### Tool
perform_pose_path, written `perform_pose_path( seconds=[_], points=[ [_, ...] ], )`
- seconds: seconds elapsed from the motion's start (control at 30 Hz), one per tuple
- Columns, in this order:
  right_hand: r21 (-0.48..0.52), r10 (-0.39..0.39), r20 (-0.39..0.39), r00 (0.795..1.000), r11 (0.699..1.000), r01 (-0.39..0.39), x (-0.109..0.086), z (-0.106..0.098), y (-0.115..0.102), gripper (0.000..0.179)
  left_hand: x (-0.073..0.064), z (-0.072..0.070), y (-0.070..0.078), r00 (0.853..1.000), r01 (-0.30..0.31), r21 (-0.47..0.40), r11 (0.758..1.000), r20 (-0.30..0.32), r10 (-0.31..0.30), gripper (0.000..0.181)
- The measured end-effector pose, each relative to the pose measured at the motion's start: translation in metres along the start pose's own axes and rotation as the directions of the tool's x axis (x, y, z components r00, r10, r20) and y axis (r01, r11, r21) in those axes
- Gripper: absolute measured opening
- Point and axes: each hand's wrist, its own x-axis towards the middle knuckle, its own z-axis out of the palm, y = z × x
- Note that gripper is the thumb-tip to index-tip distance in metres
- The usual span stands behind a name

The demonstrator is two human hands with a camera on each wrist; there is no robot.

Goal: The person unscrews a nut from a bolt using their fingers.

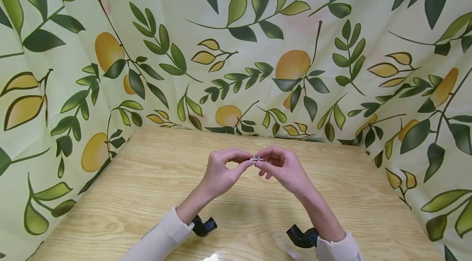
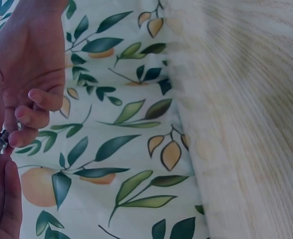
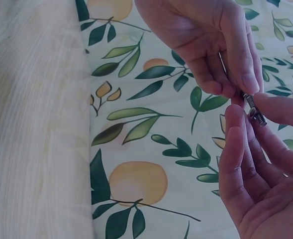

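Both hands meet above the table, holding a small silvery metal bolt between them. My left hand pinches one end of it with thumb and forefinger. The other end sits between the thumb and fingers of my right hand. Threads show along the bolt in the right wrist view, with a small nut-like piece around it near the right fingertips. In the left wrist view the bolt is partly hidden by the fingers.
Below the hands lies a light wood-grain table. A cloth backdrop printed with leaves and fruit stands behind and at both sides. Black wrist-worn camera mounts stick out inward from both wrists.
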Motion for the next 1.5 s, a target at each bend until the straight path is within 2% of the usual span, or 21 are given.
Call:
perform_pose_path(
  seconds=[0.33, 0.6, 0.87, 1.07, 1.5],
  points=[
    [-0.004, -0.005, 0.008, 1.0, 1.0, 0.005, -0.0012, -0.0018, -0.0002, 0.018, -0.0007, 0.0018, -0.0014, 1.0, -0.01, 0.004, 1.0, -0.002, 0.01, 0.007],
    [-0.004, -0.012, 0.002, 1.0, 1.0, 0.012, -0.0011, -0.0023, 0.0009, 0.024, -0.0013, 0.0021, -0.0017, 1.0, 0.003, -0.001, 1.0, -0.015, -0.003, 0.009],
    [-0.016, -0.002, 0.008, 1.0, 1.0, 0.002, -0.0017, -0.0023, -0.0013, 0.017, -0.0012, 0.0025, -0.0005, 1.0, -0.003, 0.008, 1.0, 0.0, 0.003, 0.007],
    [0.001, -0.008, 0.006, 1.0, 1.0, 0.008, -0.0024, -0.0024, -0.0011, 0.023, -0.0005, 0.0028, 0.0006, 1.0, -0.011, 0.01, 1.0, -0.005, 0.011, 0.007],
    [-0.033, 0.036, 0.02, 0.999, 0.999, -0.035, -0.0023, -0.0038, -0.0004, 0.021, 0.0009, 0.005, 0.001, 1.0, -0.016, -0.004, 1.0, -0.012, 0.016, 0.007]
  ],
)
